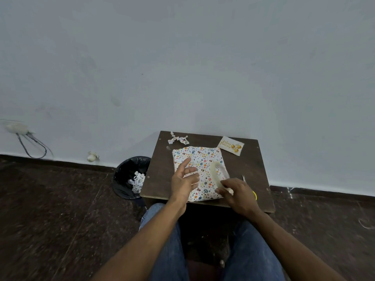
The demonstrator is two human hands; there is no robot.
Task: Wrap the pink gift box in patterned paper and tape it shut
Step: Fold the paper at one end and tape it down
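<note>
A flat parcel covered in white patterned paper lies on a small dark wooden table; no pink of the box shows. My left hand hovers over the parcel's left part, fingers spread and straight. My right hand is at the parcel's near right corner, pinching the end of a pale, blurred strip of tape that arcs up over the paper. Which part of the strip touches the paper I cannot tell.
A paper bow lies at the table's far left and a birthday card at the far right. Scissors with a yellow handle lie behind my right hand. A black bin with paper scraps stands left of the table.
</note>
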